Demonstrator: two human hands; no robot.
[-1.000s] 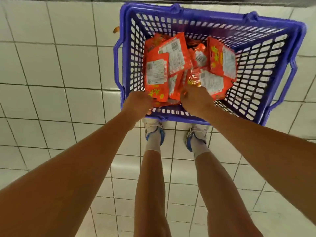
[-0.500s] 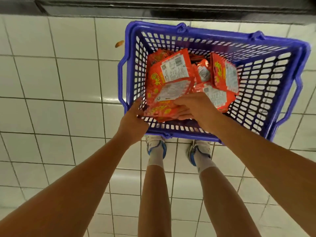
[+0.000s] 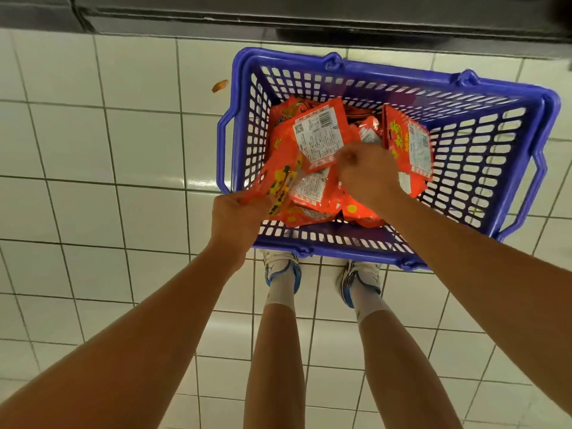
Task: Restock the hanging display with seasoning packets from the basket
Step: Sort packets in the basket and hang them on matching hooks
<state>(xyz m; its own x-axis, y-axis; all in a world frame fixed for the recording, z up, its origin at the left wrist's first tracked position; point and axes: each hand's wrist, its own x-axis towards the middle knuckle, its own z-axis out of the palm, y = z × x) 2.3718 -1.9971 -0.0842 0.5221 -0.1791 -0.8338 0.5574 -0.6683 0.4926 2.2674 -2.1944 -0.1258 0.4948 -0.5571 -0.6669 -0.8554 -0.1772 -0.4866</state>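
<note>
The fingers of the left hand [image 3: 238, 216] were curled round the near edge of a red seasoning packet with yellow and black print [image 3: 280, 184], which was held tilted over the near left corner of the blue plastic basket [image 3: 483, 168]; the motion blur on this packet left its print unreadable. The fingers of the right hand [image 3: 368, 174] were bent inward over the heap of packets, and the fingertips appeared to be closed on the lower edge of a packet turned label side up [image 3: 318, 134], though the exact pinch was blurred and could not be made out with certainty. Beneath and around both hands, a loose pile of red seasoning packets [image 3: 322, 209] was seen gathered in the left half of the basket, several with white printed backs facing upward. One further packet [image 3: 408, 144] was propped on edge just to the right of the right hand, leaning toward the basket's right wall. The right half of the basket floor was hidden by the slotted walls at this angle. The basket was set on a white tiled floor [image 3: 93, 212], with its near rim just above a pair of white and blue shoes [image 3: 281, 267]. A small orange scrap [image 3: 220, 85] was seen on the tiles to the left of the basket, well apart from it. A dark shelf base [image 3: 278, 17] was seen along the far edge of the floor.
</note>
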